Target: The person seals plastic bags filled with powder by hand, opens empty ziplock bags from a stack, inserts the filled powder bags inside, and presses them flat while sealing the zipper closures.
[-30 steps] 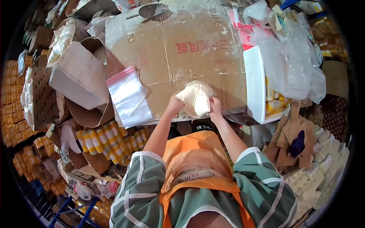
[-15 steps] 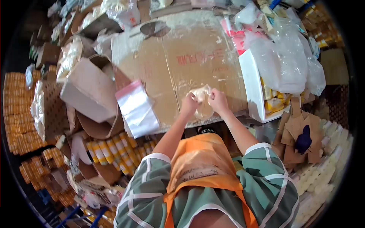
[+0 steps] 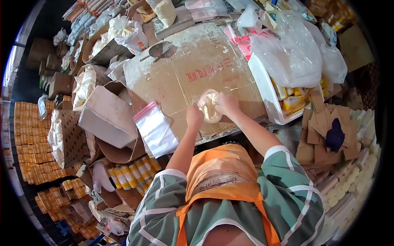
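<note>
A small clear plastic bag (image 3: 210, 111) with pale powder in its lower part is above the near part of a cardboard-covered table (image 3: 180, 82). Closed at the bag's left edge is my left hand (image 3: 195, 116). At the upper right edge my right hand (image 3: 225, 104) pinches the plastic; its fingertips are slightly blurred. To the left of the bag lies a stack of flat clear zip bags (image 3: 156, 128) with a pink top strip. Farther off, a metal scoop (image 3: 161, 49) rests on the dusty cardboard.
A white foam box (image 3: 266, 92) at the right holds yellow packets (image 3: 293, 100), with clear plastic bags (image 3: 291, 53) over it. Left of the table stand a tilted white box (image 3: 108, 117) and open cartons. Stacked yellow packs (image 3: 35, 141) fill the far left.
The camera view has shifted and turned slightly. The bag's plastic now stands up more, with the powder gathered below, and my hands have moved a little around its edges.
</note>
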`<state>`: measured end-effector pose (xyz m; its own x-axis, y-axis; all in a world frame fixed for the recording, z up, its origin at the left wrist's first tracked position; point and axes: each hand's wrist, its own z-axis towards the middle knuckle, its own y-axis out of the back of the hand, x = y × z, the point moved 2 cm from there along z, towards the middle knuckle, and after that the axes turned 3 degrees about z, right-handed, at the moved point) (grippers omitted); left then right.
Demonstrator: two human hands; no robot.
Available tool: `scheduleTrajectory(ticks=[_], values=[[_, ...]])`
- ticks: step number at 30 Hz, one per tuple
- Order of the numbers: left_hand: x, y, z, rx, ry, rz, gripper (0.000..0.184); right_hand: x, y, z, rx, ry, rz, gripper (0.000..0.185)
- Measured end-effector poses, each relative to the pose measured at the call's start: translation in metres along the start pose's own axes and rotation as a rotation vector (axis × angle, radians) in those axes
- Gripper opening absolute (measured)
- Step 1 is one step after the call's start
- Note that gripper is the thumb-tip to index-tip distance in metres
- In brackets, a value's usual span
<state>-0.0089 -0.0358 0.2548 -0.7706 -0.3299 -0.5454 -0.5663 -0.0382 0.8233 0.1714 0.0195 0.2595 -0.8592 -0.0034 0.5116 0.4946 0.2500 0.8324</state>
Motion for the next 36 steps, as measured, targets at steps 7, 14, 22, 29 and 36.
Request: scheduleTrajectory(ticks=[7,14,22,29,36], values=[[0.034,0.027,-0.016,0.034,-0.111,0.181,0.023,-0.018,0.001,-0.009,0.178,0.096,-0.188,0.018],[0.022,-0.023,-0.05,0.35,0.133,0.118,0.094,-0.007,-0.001,-0.02,0.365,0.204,-0.219,0.025],[0.094,-0.19,-0.093,0.164,0.542,-0.283,0.022,-0.093,-0.094,-0.092,0.577,-0.363,1.162,0.096],[0.063,-0.095,-0.064,-0.046,0.411,-0.454,0.015,-0.073,-0.063,-0.086,0.075,-0.097,0.609,0.032],[0.031,-0.022,-0.003,-0.1,0.548,-0.815,0.019,-0.028,-0.028,-0.009,-0.13,0.051,0.581,0.018]])
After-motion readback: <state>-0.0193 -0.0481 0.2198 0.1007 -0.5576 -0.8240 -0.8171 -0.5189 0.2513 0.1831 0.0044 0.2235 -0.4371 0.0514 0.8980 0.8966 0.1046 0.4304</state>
